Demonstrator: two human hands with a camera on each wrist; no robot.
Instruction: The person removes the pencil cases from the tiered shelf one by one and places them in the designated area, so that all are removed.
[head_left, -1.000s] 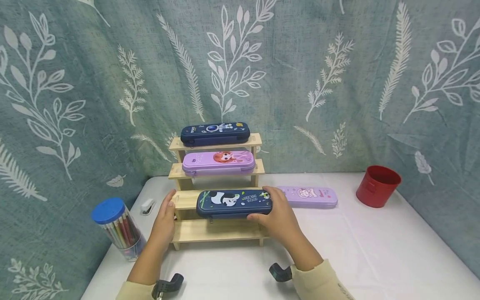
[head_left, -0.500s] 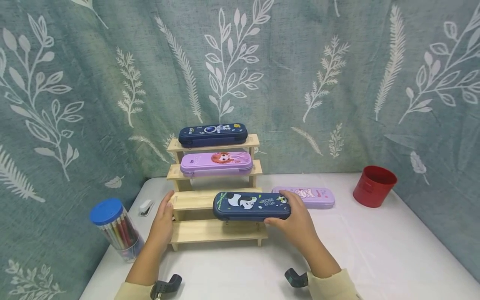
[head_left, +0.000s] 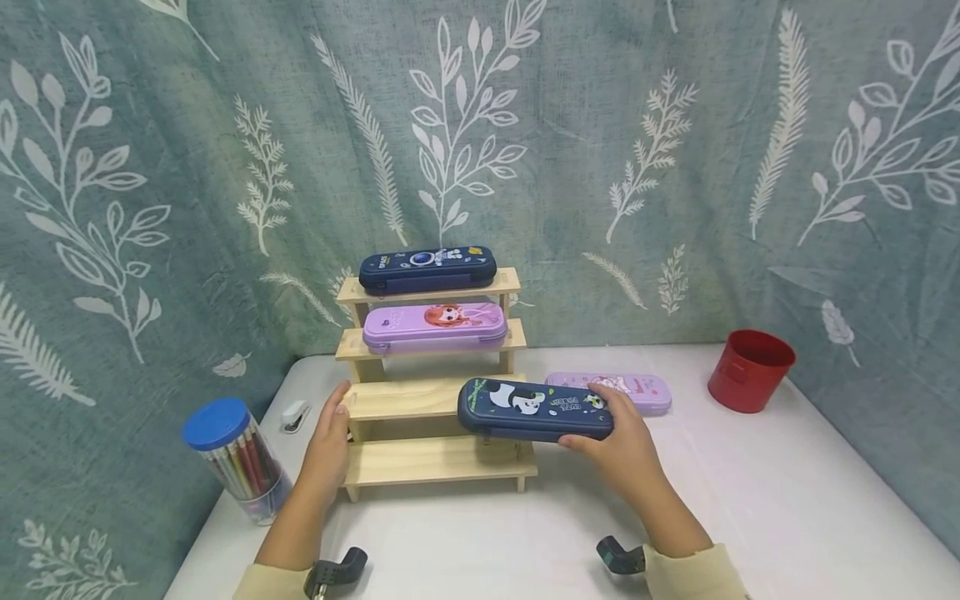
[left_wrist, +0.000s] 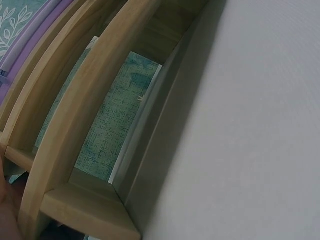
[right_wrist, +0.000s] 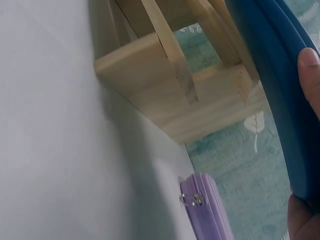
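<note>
My right hand (head_left: 626, 450) grips the navy blue panda-print zip pencil case (head_left: 536, 409) by its right end, thumb on the near edge, fingers curled over the far edge. The case is off the stand, held in the air, its left end over the right part of the third step, its right end out past the stand toward 3 o'clock. In the right wrist view the case's dark blue edge (right_wrist: 280, 75) runs past a fingertip (right_wrist: 310, 75).

My left hand (head_left: 327, 446) rests on the left end of the pale wooden four-step display stand (head_left: 405, 458), thumb up against the third step's end, fingers pressed together along the side post. It holds the stand steady, nothing inside the hand.

Top step: a navy blue astronaut-print pencil case (head_left: 427, 268). Second step: a lilac pencil case with a red-haired cartoon girl (head_left: 435, 327). Bottom step bare.

At 3 o'clock from the stand, flat on the white table (head_left: 750, 500), lies a flat lilac tin pencil box (head_left: 630, 390), just behind the held case. Farther at 3 o'clock, a red metal bucket (head_left: 750, 371). At 9 o'clock from the stand, a clear tub of coloured pencils with a blue lid (head_left: 232, 458), and a small white stapler (head_left: 294, 414) near it.
</note>
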